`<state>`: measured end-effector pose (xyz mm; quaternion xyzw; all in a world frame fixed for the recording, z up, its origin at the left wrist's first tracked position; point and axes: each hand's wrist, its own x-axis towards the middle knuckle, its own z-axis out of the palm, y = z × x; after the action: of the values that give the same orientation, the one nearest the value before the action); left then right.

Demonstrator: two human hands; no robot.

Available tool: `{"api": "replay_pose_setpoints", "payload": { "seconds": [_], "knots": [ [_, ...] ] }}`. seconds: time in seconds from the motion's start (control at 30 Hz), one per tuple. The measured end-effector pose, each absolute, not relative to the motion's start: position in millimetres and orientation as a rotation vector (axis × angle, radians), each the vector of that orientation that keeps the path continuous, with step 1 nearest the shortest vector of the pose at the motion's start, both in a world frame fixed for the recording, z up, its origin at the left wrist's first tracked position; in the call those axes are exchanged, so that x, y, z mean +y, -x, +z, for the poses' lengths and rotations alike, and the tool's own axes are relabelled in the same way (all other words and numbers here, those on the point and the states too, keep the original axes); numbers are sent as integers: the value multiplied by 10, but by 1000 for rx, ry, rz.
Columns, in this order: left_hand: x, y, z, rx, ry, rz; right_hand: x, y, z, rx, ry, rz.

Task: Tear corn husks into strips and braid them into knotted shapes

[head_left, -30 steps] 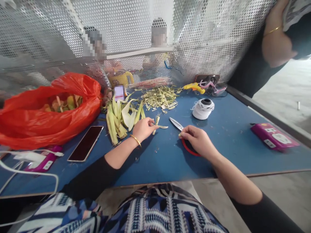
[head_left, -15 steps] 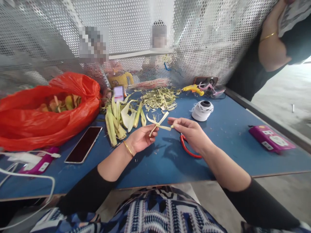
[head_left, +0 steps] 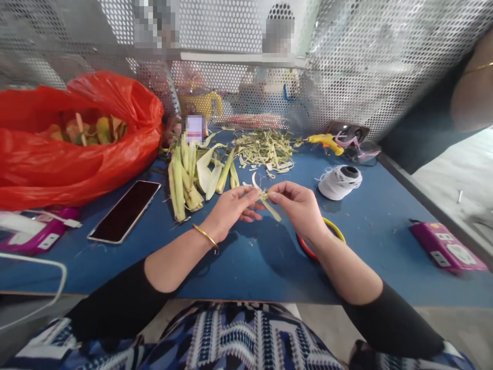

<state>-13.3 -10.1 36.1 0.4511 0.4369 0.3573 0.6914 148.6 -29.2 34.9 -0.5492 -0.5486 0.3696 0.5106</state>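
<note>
Between my hands is a small bundle of pale corn husk strips (head_left: 272, 210), with loose ends poking out below and above. My left hand (head_left: 234, 208) pinches the bundle between thumb and forefinger, its other fingers curled loosely. From the other side, my right hand (head_left: 295, 205) pinches the same strips close to their crossing point. Just beyond my hands lie whole corn husks (head_left: 187, 180) and a heap of shredded husk strips (head_left: 265, 149). Scissors with red and yellow handles (head_left: 334, 229) lie partly hidden under my right wrist.
A red plastic bag (head_left: 127, 123) holding husks stands at left, near a phone (head_left: 125, 211) and a purple box with a white cable (head_left: 52, 234). At right are a white thread spool (head_left: 339, 184), a yellow glue gun (head_left: 326, 142) and another purple box (head_left: 447, 246). A perforated screen (head_left: 227, 31) rises behind.
My right hand has come in to meet my left at the husk strips. The crossed strips are now more covered by my fingers. The view has shifted, showing more of the scissors' handles.
</note>
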Motion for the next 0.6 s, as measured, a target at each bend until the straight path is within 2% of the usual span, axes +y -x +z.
{"api": "replay_pose_setpoints", "payload": {
  "seconds": [0.6],
  "knots": [
    [-140, 84, 223, 921, -1031, 807, -354, -1502, 277, -1472, 1346, 670]
  ]
}}
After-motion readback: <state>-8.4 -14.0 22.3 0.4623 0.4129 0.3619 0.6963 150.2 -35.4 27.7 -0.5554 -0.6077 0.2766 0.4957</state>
